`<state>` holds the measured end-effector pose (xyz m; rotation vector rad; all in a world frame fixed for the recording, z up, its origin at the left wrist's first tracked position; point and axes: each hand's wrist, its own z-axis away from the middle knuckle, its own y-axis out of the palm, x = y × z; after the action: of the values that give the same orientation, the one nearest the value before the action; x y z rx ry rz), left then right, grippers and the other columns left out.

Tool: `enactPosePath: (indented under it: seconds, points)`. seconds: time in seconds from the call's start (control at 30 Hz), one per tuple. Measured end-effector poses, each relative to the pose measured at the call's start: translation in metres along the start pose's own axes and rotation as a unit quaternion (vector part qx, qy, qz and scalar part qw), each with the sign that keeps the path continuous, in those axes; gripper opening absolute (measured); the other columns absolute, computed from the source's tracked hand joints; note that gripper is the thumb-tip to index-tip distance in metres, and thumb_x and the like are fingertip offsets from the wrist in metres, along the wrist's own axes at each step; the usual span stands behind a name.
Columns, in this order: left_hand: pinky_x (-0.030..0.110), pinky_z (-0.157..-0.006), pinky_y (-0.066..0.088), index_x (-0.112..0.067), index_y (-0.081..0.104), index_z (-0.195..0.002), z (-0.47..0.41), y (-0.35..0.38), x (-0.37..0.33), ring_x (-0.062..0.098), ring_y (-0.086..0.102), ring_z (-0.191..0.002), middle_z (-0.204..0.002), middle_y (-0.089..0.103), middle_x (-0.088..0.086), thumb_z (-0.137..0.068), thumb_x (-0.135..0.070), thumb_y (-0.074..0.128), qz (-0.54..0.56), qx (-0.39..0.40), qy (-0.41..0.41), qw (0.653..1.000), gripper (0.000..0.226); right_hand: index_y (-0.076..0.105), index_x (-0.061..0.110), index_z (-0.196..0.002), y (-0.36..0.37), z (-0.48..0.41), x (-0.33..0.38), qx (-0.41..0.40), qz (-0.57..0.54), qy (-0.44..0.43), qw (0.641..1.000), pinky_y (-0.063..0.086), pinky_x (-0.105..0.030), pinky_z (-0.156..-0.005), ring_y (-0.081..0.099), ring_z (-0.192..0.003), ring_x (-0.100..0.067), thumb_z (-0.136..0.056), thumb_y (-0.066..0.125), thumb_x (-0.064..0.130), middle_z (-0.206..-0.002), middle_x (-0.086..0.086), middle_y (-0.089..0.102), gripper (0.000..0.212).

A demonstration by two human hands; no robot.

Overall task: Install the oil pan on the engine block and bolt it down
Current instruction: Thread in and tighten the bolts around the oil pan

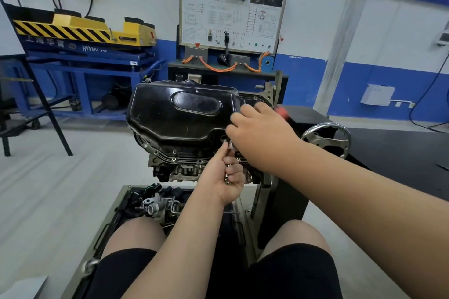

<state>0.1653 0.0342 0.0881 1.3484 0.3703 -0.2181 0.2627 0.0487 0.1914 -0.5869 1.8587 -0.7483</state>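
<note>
Left hand (pixel 224 177), centre of view, palm up, fingers curled round a clutch of small silver bolts (pixel 227 178), with thumb and forefinger raised toward 12 o'clock at the pan's edge. Right hand (pixel 258 132), just at 1 o'clock of the left, has its back to the camera and its fingers bent down over the pan's near-right corner. Whether they pinch a bolt cannot be told. The black pressed-steel oil pan (pixel 179 114), at 11 o'clock of both hands, sits sump-up on the grey cast engine block (pixel 175 173), and its drilled flange (pixel 173 159) lies along the block's edge. Which holes already carry bolts is too small to tell. The pan is judged stiff in the sump but thin at the flange, glossy and probably slick, so it is best steadied by the sump walls or the flange edge, not the smooth crown. The bolts are light and easily dropped. Each is best pinched at the head and started by finger. A chrome handwheel (pixel 326 139) stands at 3 o'clock of the right hand. A metal tray (pixel 121 198) of loose engine parts lies at 7 o'clock of the left hand, below the block.
</note>
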Motion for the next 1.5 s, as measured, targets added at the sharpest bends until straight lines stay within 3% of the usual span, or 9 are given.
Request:
enactPosePath:
  seconds: [0.1,0.27,0.5,0.73,0.87,1.0,1.17,1.37,1.5]
  points:
    - [0.014,-0.025,0.020,-0.018,0.059,-0.058,0.001,-0.001,-0.002,0.001,0.029,-0.031,-0.048,0.037,-0.011,-0.092,-0.042,0.054,-0.006,0.009,-0.004,1.000,0.042,0.057,0.019,-0.110,0.000,-0.001,-0.006,-0.007,-0.011,-0.001,1.000,0.036,-0.037,-0.088,0.047,-0.101,-0.022,-0.091,0.047,0.028,-0.110,-0.002,0.053,0.024]
    - [0.011,-0.028,0.018,-0.013,0.064,-0.055,0.005,-0.007,-0.007,0.001,0.029,-0.030,-0.043,0.038,-0.010,-0.089,-0.018,0.049,-0.011,0.030,-0.012,0.999,0.038,0.046,0.017,-0.055,0.003,0.000,0.011,0.079,-0.092,0.145,0.982,0.032,-0.034,-0.069,0.041,-0.054,-0.014,-0.092,0.031,0.061,-0.057,0.003,0.045,0.059]
    - [0.015,-0.026,0.020,-0.018,0.054,-0.053,0.005,0.000,-0.001,0.001,0.027,-0.031,-0.045,0.036,-0.011,-0.091,-0.041,0.058,-0.020,-0.040,-0.001,0.999,0.044,0.055,0.014,-0.114,-0.002,0.005,0.006,-0.008,-0.013,-0.011,1.000,0.035,-0.036,-0.083,0.043,-0.104,-0.024,-0.091,0.042,0.018,-0.113,-0.006,0.049,0.027]
    - [0.013,-0.026,0.017,-0.016,0.050,-0.060,0.009,-0.003,-0.005,0.002,0.025,-0.027,-0.040,0.034,-0.010,-0.092,-0.011,0.037,0.006,0.012,-0.002,1.000,0.035,0.047,0.017,-0.062,0.003,0.001,0.015,0.095,-0.085,0.143,0.981,0.027,-0.035,-0.070,0.047,-0.067,-0.019,-0.092,0.037,0.056,-0.067,0.001,0.048,0.050]
    - [0.014,-0.027,0.017,-0.016,0.055,-0.052,0.007,0.002,-0.003,0.001,0.026,-0.029,-0.042,0.035,-0.011,-0.097,-0.026,0.046,0.004,-0.001,0.004,1.000,0.047,0.058,0.014,-0.104,0.003,0.003,0.012,0.001,-0.023,0.042,0.999,0.030,-0.033,-0.075,0.047,-0.097,-0.022,-0.094,0.042,0.030,-0.103,-0.004,0.053,0.024]
    - [0.015,-0.025,0.020,-0.018,0.055,-0.056,0.006,0.001,-0.001,0.001,0.027,-0.030,-0.045,0.036,-0.012,-0.091,-0.039,0.057,-0.002,-0.015,-0.003,1.000,0.041,0.055,0.016,-0.111,0.004,0.004,0.002,-0.011,-0.029,0.010,0.999,0.035,-0.034,-0.083,0.046,-0.100,-0.022,-0.093,0.044,0.025,-0.109,-0.004,0.051,0.023]
    - [0.013,-0.026,0.019,-0.017,0.053,-0.062,0.007,-0.007,-0.004,0.001,0.028,-0.029,-0.045,0.036,-0.012,-0.094,-0.024,0.047,-0.025,0.020,0.000,0.999,0.034,0.041,0.016,-0.058,0.012,0.000,0.009,0.085,-0.100,0.164,0.978,0.032,-0.033,-0.069,0.040,-0.053,-0.014,-0.090,0.032,0.064,-0.059,0.003,0.047,0.059]
    - [0.015,-0.026,0.020,-0.015,0.060,-0.058,0.005,-0.002,-0.002,0.002,0.029,-0.031,-0.046,0.038,-0.011,-0.093,-0.033,0.055,0.000,-0.016,0.011,1.000,0.039,0.053,0.016,-0.111,0.011,0.001,-0.001,-0.026,-0.020,-0.002,0.999,0.037,-0.033,-0.082,0.048,-0.100,-0.020,-0.094,0.045,0.031,-0.108,-0.001,0.053,0.024]
    - [0.016,-0.025,0.020,-0.016,0.060,-0.060,0.005,-0.001,-0.001,0.001,0.030,-0.031,-0.046,0.038,-0.012,-0.092,-0.036,0.056,0.009,0.004,0.000,1.000,0.038,0.057,0.018,-0.103,0.008,0.001,-0.003,-0.009,-0.025,0.059,0.998,0.035,-0.032,-0.081,0.051,-0.096,-0.020,-0.093,0.045,0.041,-0.098,0.000,0.056,0.027]
